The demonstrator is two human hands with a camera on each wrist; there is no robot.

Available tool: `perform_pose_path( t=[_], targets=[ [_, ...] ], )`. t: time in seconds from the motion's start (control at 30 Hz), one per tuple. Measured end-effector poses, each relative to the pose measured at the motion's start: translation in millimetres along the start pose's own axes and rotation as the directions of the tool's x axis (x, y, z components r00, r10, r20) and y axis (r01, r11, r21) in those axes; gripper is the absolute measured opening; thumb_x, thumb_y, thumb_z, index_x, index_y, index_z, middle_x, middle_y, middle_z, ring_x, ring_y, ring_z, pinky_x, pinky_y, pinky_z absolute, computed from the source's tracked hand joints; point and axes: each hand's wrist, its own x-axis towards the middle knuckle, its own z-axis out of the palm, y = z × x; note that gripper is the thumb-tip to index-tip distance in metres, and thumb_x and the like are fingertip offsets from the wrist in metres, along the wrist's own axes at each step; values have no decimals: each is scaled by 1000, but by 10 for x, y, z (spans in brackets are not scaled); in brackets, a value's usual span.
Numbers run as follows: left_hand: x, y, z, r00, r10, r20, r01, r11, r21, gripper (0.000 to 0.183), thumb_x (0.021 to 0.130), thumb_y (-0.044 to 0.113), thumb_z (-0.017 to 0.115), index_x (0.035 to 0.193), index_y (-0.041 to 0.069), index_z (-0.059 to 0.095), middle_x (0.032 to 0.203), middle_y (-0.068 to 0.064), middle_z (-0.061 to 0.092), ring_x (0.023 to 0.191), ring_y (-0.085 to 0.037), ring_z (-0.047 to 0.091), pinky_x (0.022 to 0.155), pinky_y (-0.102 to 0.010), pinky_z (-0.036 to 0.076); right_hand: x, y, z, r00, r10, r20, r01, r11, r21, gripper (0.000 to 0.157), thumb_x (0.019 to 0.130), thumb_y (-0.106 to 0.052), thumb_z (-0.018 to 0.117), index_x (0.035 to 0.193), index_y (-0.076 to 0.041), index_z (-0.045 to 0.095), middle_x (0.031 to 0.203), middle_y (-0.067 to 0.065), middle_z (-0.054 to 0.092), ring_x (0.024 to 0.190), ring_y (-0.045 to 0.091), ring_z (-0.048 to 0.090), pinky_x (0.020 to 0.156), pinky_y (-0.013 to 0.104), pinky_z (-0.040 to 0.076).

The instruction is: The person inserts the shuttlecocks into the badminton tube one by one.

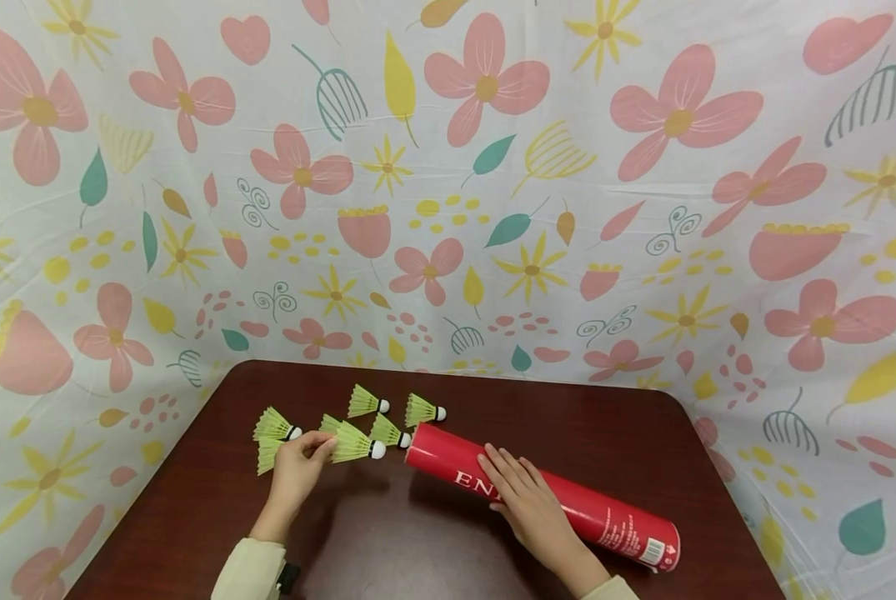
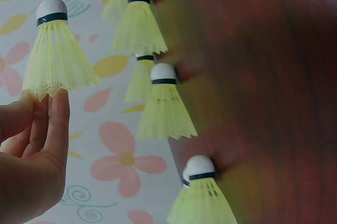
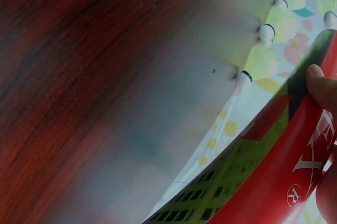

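Long red cylindrical tube [image 1: 590,512], one: fingers of right hand [image 1: 533,510] curled over it. Yellow mesh-skirted, white-headed shuttlecock [image 1: 353,443], one: near the tube's end, skirt rim pinched in fingers of left hand [image 1: 301,467]. Hazards: rim-only pinch, possible tilting; slackened right hold, possible tube rolling.

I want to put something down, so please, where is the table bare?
The table is bare behind the red tube, right of the shuttlecocks, and in front of the tube, between left grip and right grip. Crowded: the back left, where shuttlecocks lie close together.
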Motion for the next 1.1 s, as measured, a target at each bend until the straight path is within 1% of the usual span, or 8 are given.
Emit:
perform_pose_path(
  t=[0.13, 0.27, 0.37, 0.5, 0.6, 0.83, 0.93, 1.1],
  targets=[
    [7, 54, 43, 999, 20, -25, -20, 1000, 7, 10, 86, 7, 71, 94, 1, 74, 86, -13, 71, 74, -18, 67, 64, -23, 52, 21, -20, -16, 1000, 3, 12, -3, 1000, -12, 70, 88, -27, 70, 147, -7, 39, 151, 11, 38, 136, 27, 39, 103, 47, 35],
    [11, 93, 102, 996, 74, -44, -74, 997, 6, 10, 85, 6, 73, 91, -1, 74, 83, -13, 71, 70, -15, 66, 62, -22, 51, 30, -36, -31, 1000, 11, 16, -11, 1000, -25, 85, 73, -20, 81, 147, -8, 40, 150, 11, 39, 134, 27, 41, 103, 46, 35],
    [20, 109, 151, 994, 100, -51, -101, 995, -14, 7, 83, 5, 74, 88, -1, 75, 81, -12, 71, 68, -12, 63, 61, -22, 50, 32, -41, -45, 1000, 10, 17, -10, 1000, -20, 82, 77, -22, 79, 147, -7, 40, 150, 12, 39, 133, 29, 43, 103, 46, 35],
    [32, 139, 215, 993, 113, -45, -115, 993, -34, 6, 82, 5, 75, 87, 2, 76, 77, -9, 69, 65, -11, 61, 59, -22, 49, 35, -40, -52, 1000, 2, 18, -1, 1000, -10, 63, 94, -33, 60, 147, -7, 38, 150, 12, 39, 132, 31, 44, 103, 46, 34],
    [36, 167, 262, 991, 127, -34, -129, 991, -48, 6, 82, 6, 75, 87, 3, 76, 74, -8, 68, 65, -11, 60, 59, -23, 48, 44, -38, -50, 1000, 1, 18, -1, 1000, -7, 59, 98, -37, 52, 148, -8, 38, 150, 12, 38, 132, 31, 43, 103, 46, 34],
    [33, 185, 395, 983, 176, -42, -177, 984, -20, 5, 79, 4, 77, 84, 3, 76, 76, -7, 71, 66, -8, 61, 59, -22, 49, 58, -53, -40, 1000, 3, 24, -3, 1000, -20, 79, 80, -25, 77, 147, -8, 39, 150, 12, 39, 135, 28, 40, 103, 45, 34],
    [21, 189, 446, 982, 185, -37, -186, 983, -11, 6, 79, 4, 77, 85, 4, 76, 78, -7, 72, 66, -7, 61, 59, -22, 49, 65, -58, -35, 1000, 6, 25, -5, 1000, -13, 81, 78, -23, 78, 147, -8, 39, 150, 12, 39, 135, 28, 40, 103, 46, 35],
    [-11, 193, 502, 983, 182, -2, -181, 982, -59, 5, 79, 2, 77, 85, 3, 76, 78, -9, 72, 66, -9, 63, 59, -23, 50, 70, -62, -24, 1000, 2, 27, -2, 1000, -5, 80, 79, -22, 78, 147, -7, 39, 150, 12, 39, 133, 30, 42, 103, 46, 34]
  ],
)
